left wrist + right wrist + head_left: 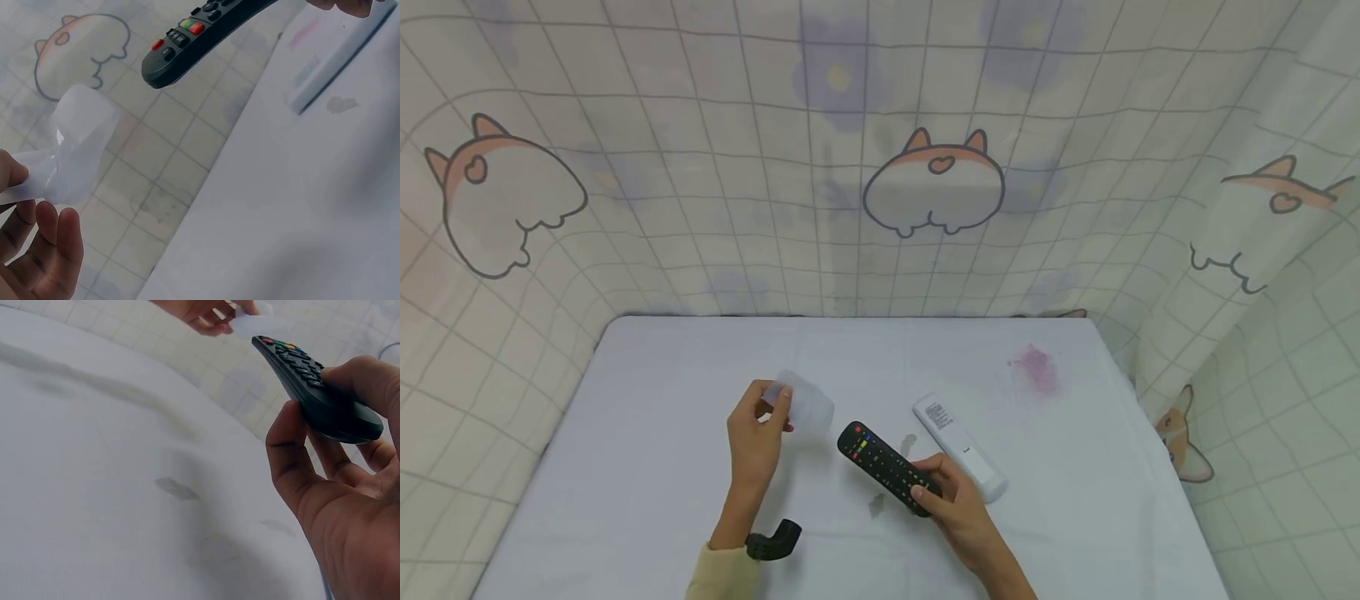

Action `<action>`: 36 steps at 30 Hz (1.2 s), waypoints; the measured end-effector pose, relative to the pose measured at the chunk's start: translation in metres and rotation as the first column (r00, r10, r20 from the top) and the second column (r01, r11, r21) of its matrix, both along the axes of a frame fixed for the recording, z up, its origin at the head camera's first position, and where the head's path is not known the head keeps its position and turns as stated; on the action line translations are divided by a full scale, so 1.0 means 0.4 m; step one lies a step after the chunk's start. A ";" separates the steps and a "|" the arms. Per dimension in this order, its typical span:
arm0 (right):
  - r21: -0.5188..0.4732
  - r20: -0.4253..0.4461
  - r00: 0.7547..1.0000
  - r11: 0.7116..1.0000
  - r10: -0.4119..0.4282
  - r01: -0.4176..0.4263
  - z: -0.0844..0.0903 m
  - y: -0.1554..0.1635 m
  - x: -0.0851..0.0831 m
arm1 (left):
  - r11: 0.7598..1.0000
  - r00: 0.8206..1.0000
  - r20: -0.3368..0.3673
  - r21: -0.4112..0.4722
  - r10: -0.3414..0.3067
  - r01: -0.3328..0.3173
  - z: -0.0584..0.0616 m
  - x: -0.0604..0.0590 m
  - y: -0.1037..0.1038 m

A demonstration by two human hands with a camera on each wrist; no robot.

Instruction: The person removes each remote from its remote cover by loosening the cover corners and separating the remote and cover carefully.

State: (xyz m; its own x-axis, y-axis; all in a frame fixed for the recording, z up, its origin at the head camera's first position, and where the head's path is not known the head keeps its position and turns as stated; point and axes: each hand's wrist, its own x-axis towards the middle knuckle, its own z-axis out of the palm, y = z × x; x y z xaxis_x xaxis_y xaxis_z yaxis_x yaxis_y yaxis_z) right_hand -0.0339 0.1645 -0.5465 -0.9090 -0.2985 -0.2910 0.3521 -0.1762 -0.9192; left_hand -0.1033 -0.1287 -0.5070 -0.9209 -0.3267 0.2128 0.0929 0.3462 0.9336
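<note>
Both hands hover raised: left hand [758,433] pinches a clear sleeve [805,403], right hand [958,504] fingers grip the black remote [883,467].

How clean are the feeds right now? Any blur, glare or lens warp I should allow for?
Head view: even, soft light, no glare, wide-angle bowing of the wall grid; the clear sleeve looks faint. Left wrist view: black remote sharp, left hand dim at the frame edge. Right wrist view: right hand close and shadowed, far hand soft.
</note>
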 end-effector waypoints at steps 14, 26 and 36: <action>0.006 0.026 0.999 0.999 -0.040 0.040 -0.020 -0.012 0.012 | 0.997 0.995 0.091 0.068 0.029 -0.035 -0.034 -0.084 -0.080; 0.031 0.049 0.997 0.998 -0.059 0.058 -0.045 -0.010 0.029 | 0.992 0.979 0.201 0.126 -0.024 -0.002 -0.080 -0.174 -0.110; 0.042 0.055 0.995 0.996 -0.079 0.077 -0.063 -0.002 0.039 | 0.979 0.954 0.293 0.205 -0.070 0.009 -0.121 -0.224 -0.117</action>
State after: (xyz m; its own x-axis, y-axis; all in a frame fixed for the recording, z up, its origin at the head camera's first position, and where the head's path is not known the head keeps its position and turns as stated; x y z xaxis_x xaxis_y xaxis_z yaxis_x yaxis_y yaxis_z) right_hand -0.0183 0.1636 -0.5716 -0.9107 -0.2148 -0.3529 0.3905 -0.1689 -0.9050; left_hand -0.1929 -0.1757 -0.5553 -0.9451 -0.2964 -0.1377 -0.1891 0.1521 0.9701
